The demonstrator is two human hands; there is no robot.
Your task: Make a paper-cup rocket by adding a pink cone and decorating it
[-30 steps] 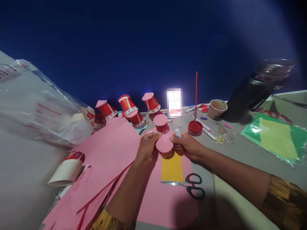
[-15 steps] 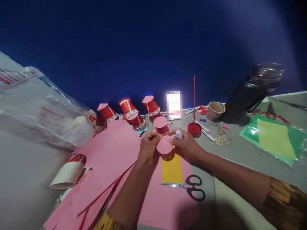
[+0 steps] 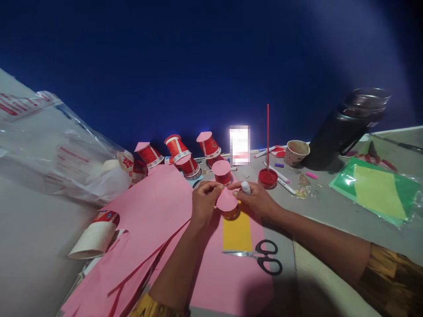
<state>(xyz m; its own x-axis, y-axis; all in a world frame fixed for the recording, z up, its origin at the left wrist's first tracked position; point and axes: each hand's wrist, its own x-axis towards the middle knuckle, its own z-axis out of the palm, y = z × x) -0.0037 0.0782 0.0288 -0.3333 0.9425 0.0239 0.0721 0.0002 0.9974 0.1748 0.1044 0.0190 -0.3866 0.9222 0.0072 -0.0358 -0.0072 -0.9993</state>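
A pink paper disc [image 3: 227, 200] lies over the top of an orange-red paper cup [image 3: 230, 214] that stands upside down in front of me. My left hand [image 3: 205, 202] pinches the far left edge of the disc between thumb and fingertips. On the right edge, the thumb and forefinger of my right hand [image 3: 256, 199] press the paper. That hand also keeps a white capped tube [image 3: 246, 188] tucked among its fingers. Just behind stands a red cup [image 3: 223, 179] topped by another pink disc [image 3: 221, 167]. Black-handled scissors [image 3: 253, 254] lie below my hands.
Yellow paper [image 3: 237, 233] rests on a pink sheet [image 3: 228, 286]. Pink sheets [image 3: 148, 202] pile up at left, near stacked paper cups [image 3: 94, 240] and a plastic bag [image 3: 66, 145]. Several red cups [image 3: 178, 147] stand behind. Rightward are a red dish with a stick [image 3: 267, 178] and a black flask [image 3: 340, 132].
My fingers have shifted slightly along the far edge of the pink disc, whose far side now looks bent up a little. The tube in my right hand has tilted slightly. Everything else stays put.
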